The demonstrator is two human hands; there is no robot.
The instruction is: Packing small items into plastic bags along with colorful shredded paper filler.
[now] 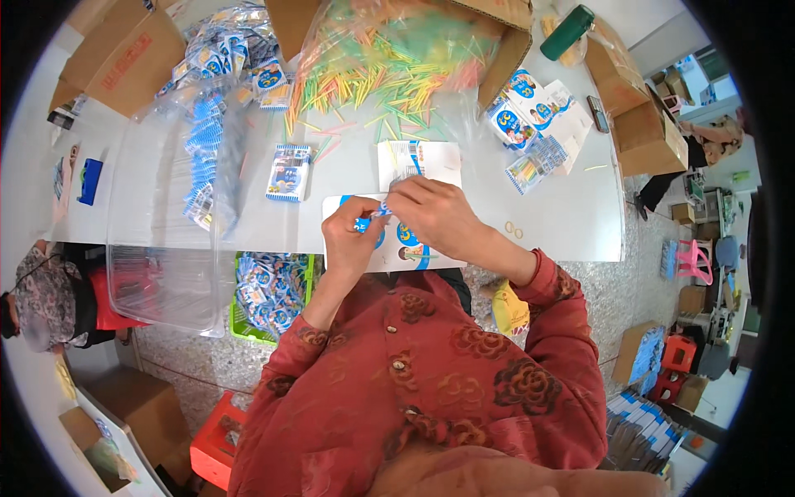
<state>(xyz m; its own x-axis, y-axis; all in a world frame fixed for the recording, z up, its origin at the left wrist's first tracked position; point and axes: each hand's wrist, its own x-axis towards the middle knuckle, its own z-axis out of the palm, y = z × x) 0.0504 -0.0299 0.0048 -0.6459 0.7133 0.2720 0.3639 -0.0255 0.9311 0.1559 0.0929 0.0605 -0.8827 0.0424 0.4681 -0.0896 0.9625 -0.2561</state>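
Note:
Close to the table's near edge, my left hand [346,238] and my right hand [437,217] meet with their fingertips pinched on a small blue-and-white packet [362,224]. Fingers cover much of it. Beneath them lies a flat white card [397,259] printed in blue, overhanging the table edge. Just beyond the hands is another white printed card [443,159]. A stack of blue-and-white sachets [289,174] sits left of it. Farther back, a heap of short yellow, green and pink plastic sticks [364,83] spills from a clear bag in a cardboard box [509,58].
A clear plastic bin [157,286] juts over the left edge, beside a row of sachets [205,141]. Below stands a green basket [239,325] of packets. Printed cards [538,108], a green bottle [567,33] and rubber bands [514,229] lie right. Another person [54,290] sits left.

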